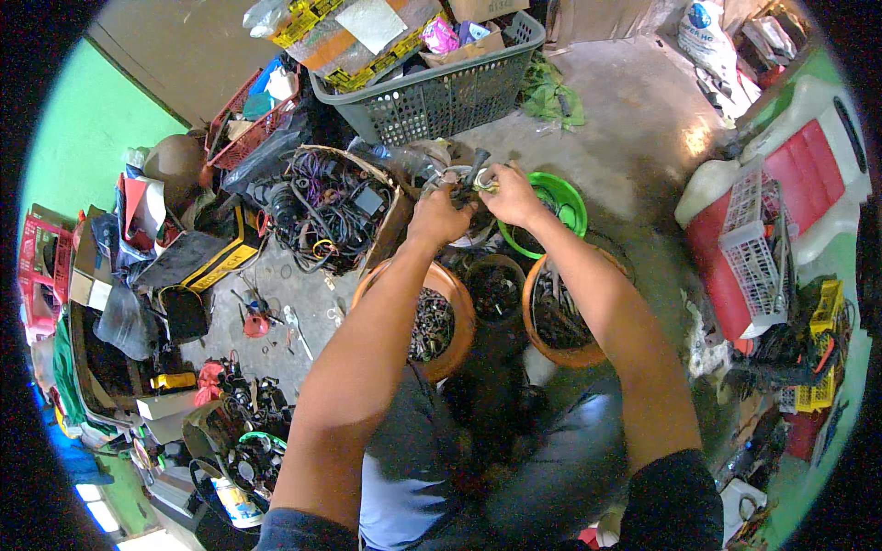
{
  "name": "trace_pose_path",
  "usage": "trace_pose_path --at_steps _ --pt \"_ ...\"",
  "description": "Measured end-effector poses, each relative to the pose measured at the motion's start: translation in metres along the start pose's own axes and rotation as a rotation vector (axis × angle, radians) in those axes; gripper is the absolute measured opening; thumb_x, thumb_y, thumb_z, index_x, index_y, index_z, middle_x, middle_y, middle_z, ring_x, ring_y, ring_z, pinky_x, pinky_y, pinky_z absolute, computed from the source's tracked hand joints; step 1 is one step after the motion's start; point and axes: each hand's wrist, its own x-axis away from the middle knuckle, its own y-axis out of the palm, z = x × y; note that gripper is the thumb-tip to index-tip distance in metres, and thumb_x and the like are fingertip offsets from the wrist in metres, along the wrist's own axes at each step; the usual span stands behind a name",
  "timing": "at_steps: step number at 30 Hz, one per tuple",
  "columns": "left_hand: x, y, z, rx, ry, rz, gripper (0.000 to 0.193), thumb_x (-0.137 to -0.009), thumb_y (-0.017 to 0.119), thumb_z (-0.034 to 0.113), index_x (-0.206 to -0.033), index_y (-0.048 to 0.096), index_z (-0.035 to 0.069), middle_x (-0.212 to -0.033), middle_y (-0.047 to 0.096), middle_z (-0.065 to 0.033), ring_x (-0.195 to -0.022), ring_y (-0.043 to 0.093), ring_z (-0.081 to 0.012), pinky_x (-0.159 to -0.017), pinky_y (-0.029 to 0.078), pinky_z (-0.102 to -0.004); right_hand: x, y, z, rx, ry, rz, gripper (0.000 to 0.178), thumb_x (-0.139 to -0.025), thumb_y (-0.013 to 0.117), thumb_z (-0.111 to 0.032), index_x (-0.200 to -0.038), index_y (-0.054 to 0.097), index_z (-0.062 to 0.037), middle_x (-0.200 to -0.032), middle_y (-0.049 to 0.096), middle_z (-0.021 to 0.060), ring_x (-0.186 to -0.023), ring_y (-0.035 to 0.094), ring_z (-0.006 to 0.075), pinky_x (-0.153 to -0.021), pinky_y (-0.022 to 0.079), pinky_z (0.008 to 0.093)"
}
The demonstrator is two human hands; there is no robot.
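Above the buckets, my two hands are close together, fingers closed. My left hand (443,219) grips a small dark and grey part (466,176) with a black stem standing up from it; its exact kind is too small to make out. Against the same part, my right hand (512,196) pinches with thumb and fingers, and a yellowish bit shows at the fingertips. Just under the right wrist is a bright green basin (571,197). Nearer to me stand an orange tub (464,317) of small metal pieces and another orange tub (588,356) of dark parts.
A cardboard box (390,220) of tangled black wiring stands left of my hands. A large grey basket (432,101) is at the far side. White crates (753,220) rest on a red and white seat at the right. Tools (296,326) lie on the floor at left.
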Motion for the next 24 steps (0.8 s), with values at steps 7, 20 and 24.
trace_pose_path --at_steps 7,20,24 --pt "0.031 -0.032 0.034 0.114 0.075 0.068 0.053 -0.083 0.071 0.042 -0.119 0.065 0.004 -0.113 0.067 -0.0246 -0.110 0.063 -0.0381 -0.095 0.049 -0.0430 0.045 -0.058 -0.059 -0.030 -0.085 -0.063 0.021 -0.093 0.060 -0.020 -0.095 0.072 -0.0033 -0.094 0.065 0.0259 -0.098 0.058 0.0432 -0.091 0.044 0.0490" --pt "0.162 -0.121 0.127 0.551 0.401 -0.098 0.040 -0.087 0.074 0.033 -0.107 0.068 -0.001 -0.088 0.069 -0.0093 -0.080 0.064 -0.0146 -0.071 0.052 -0.0318 0.121 -0.160 -0.206 -0.746 0.109 0.376 0.027 -0.088 0.075 -0.022 -0.100 0.075 0.0012 -0.080 0.070 0.0055 -0.058 0.060 0.0110 -0.050 0.044 0.0210" --pt "0.184 -0.126 0.133 0.620 0.339 -0.041 0.035 -0.085 0.077 0.032 -0.092 0.067 -0.001 -0.080 0.069 -0.0074 -0.071 0.061 -0.0129 -0.069 0.051 -0.0318 0.147 -0.158 -0.223 -0.936 0.123 0.421 0.025 -0.088 0.074 -0.019 -0.099 0.074 0.0029 -0.082 0.070 0.0056 -0.067 0.059 0.0089 -0.057 0.045 0.0211"
